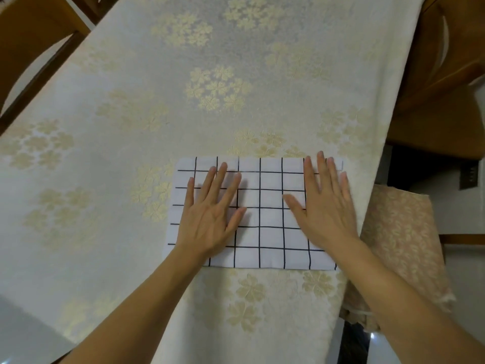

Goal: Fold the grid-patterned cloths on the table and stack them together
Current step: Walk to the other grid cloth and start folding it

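- The left hand (210, 214) lies flat on the left half of the grid-patterned cloth (270, 219), fingers straight and spread, pressing down and gripping nothing.
- The cloth is a rectangle lying flat on the surface (131, 114), its long axis running left to right across the person's front, so both hands sit directly on top of it (neither has to reach).
- A bare strip of cloth shows between the two hands; any further fold would probably bring one short end over toward the other across that strip.
- The right hand (325, 203) rests flat on the cloth's right half, fingers straight and reaching its far edge, also holding nothing.
- How many layers the cloth already has cannot be told from above, and no second grid cloth is visible.
- Right of the cloth, past the surface's edge, a pinkish patterned fabric (401, 240) drapes over something hidden.
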`<action>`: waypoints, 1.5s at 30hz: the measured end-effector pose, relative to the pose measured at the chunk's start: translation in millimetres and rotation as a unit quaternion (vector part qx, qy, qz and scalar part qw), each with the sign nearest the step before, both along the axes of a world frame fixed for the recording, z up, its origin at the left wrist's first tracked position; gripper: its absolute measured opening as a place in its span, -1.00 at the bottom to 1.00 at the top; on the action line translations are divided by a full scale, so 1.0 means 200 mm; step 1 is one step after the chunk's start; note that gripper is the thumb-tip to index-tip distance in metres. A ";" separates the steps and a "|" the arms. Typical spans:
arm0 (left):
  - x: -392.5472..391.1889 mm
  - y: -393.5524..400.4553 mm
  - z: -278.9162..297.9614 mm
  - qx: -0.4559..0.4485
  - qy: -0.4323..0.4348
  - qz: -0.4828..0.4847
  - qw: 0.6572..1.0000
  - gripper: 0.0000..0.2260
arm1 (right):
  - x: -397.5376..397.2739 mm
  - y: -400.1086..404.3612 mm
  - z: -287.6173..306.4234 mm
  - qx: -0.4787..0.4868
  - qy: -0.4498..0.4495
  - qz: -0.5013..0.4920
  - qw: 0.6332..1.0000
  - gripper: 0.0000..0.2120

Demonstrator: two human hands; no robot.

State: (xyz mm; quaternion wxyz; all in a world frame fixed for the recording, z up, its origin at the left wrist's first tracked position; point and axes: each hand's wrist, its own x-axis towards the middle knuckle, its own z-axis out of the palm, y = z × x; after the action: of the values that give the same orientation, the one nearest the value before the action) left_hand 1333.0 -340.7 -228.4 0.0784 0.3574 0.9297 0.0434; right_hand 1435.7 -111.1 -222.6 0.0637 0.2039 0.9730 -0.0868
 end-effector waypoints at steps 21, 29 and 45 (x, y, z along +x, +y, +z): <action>0.26 -0.22 -0.04 -0.025 -0.039 0.010 0.999 -0.42 | 0.43 -0.13 -0.13 0.011 -0.025 -0.030 0.999 -0.20; 0.26 -0.16 -0.02 -0.022 -0.049 -0.022 0.998 -0.41 | 0.30 -0.05 -0.09 0.000 0.019 0.003 1.000 -0.22; 0.25 0.00 -0.02 -0.014 -0.044 -0.052 0.998 -0.40 | 0.18 0.25 -0.12 -0.005 0.012 -0.047 0.999 -0.29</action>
State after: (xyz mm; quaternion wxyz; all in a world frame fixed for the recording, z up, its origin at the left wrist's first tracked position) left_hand 1383.1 -341.0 -232.1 0.1263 0.4015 0.9061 0.0417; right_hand 1471.5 -60.7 -246.9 0.0487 0.2476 0.9627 -0.0972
